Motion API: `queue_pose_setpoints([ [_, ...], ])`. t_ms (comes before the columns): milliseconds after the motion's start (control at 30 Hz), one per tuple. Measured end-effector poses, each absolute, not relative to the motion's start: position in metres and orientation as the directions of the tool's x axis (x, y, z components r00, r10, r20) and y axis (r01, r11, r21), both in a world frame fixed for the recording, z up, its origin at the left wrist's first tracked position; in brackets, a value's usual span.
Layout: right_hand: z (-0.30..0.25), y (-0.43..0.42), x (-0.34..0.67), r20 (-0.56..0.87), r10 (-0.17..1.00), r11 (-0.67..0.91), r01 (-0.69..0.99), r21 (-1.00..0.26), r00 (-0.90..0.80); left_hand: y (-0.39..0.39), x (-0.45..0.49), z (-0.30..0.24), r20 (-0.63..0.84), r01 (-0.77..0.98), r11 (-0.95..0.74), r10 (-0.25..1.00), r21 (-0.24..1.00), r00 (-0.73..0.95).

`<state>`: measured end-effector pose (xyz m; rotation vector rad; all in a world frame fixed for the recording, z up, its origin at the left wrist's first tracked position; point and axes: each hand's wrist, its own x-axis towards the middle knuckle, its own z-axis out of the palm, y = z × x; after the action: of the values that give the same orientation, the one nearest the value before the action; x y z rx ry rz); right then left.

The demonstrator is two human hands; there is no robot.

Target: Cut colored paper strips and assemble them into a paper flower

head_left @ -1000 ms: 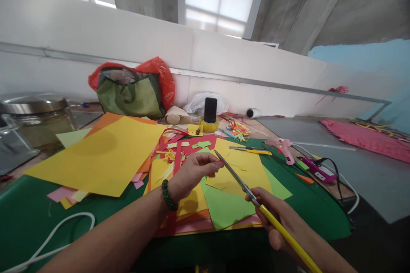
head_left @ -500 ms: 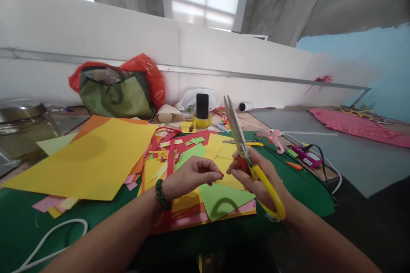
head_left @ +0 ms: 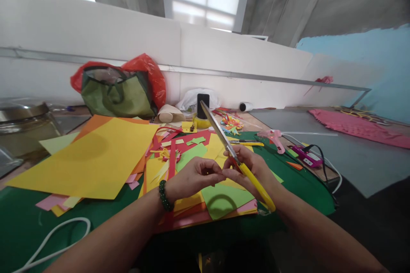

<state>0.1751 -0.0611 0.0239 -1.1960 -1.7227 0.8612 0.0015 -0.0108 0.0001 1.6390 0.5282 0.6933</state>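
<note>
My left hand (head_left: 192,175), with a dark green bead bracelet (head_left: 164,195) at the wrist, is closed in a pinch on something tiny that I cannot make out. Its fingertips meet those of my right hand (head_left: 248,168) above a stack of coloured paper sheets (head_left: 221,198). That right hand is wrapped round yellow-handled scissors (head_left: 238,164), whose closed blades point up and to the left. Both hands hover over a green mat (head_left: 22,217).
A large yellow sheet (head_left: 92,158) lies at left with paper scraps (head_left: 169,149) beside it. Behind are a green and red bag (head_left: 118,89), a phone standing in a tape roll (head_left: 202,108), a pink glue gun (head_left: 275,138), more scissors (head_left: 246,142) and a white cable (head_left: 48,247).
My right hand brought the scissors up from low on the right to meet my left hand; the blades swung from pointing far left to upright, and are now tilted left.
</note>
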Motion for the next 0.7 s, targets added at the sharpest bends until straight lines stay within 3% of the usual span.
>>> queue_pose_setpoints([
  [200, 0.011, -0.068, 0.19, 0.309, 0.914, 0.388, 0.346, -0.854, -0.264, -0.009, -0.001, 0.006, 0.133, -0.119, -0.07, 0.725, 0.99, 0.676],
  [333, 0.01, -0.081, 0.203, 0.259, 0.922, 0.363, 0.415, -0.834, -0.287, -0.007, -0.001, 0.006, 0.119, -0.156, -0.026, 0.775, 0.987, 0.621],
  [500, 0.011, -0.096, 0.214, 0.169, 0.924, 0.354, 0.601, -0.717, -0.343, -0.005, -0.003, 0.005, 0.152, -0.233, -0.031, 0.839, 0.972, 0.522],
  [700, 0.0, -0.103, 0.205, 0.113, 0.928, 0.329, 0.638, -0.696, -0.355, -0.004, 0.0, 0.002, 0.113, -0.303, 0.028, 0.892, 0.953, 0.438],
])
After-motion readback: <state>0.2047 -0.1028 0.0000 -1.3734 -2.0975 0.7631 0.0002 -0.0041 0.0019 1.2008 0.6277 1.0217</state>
